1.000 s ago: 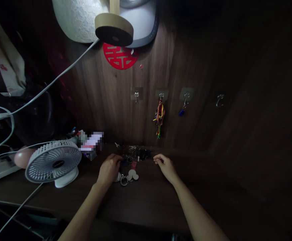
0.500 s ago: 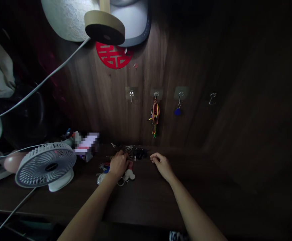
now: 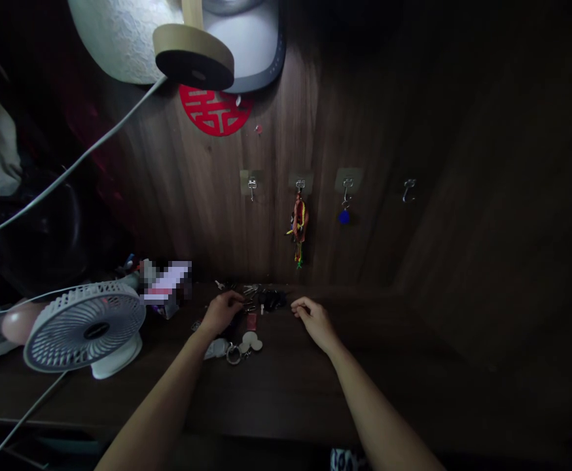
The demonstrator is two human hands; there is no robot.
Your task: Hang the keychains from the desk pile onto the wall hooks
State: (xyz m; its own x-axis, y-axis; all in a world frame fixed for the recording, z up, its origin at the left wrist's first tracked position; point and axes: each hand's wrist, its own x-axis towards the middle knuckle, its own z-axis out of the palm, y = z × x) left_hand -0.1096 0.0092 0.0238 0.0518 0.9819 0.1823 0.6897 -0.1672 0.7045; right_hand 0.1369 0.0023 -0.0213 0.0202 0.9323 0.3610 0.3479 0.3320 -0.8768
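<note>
My left hand (image 3: 221, 311) rests with curled fingers on a heap of keys and keyrings (image 3: 254, 297) on the dark wooden shelf (image 3: 286, 379). A white rounded key tag (image 3: 251, 341) and a metal ring (image 3: 232, 354) lie just below that hand. What the fingers grip is hidden. My right hand (image 3: 312, 320) lies to the right of the heap, fingers loosely curled, with nothing visible in it. On the wall above are several hooks: one bare hook (image 3: 251, 188), one with a colourful tassel (image 3: 298, 226), one with a blue tag (image 3: 343, 216).
A white desk fan (image 3: 84, 327) stands at the left with cables running past it. A lamp base (image 3: 194, 57) and a red paper cutting (image 3: 216, 111) are on the wall above. A fourth hook (image 3: 408, 190) hangs at the right.
My left hand has slid from beside the white tag up and a little right onto the key heap. The right hand has barely moved. The view has shifted slightly.
</note>
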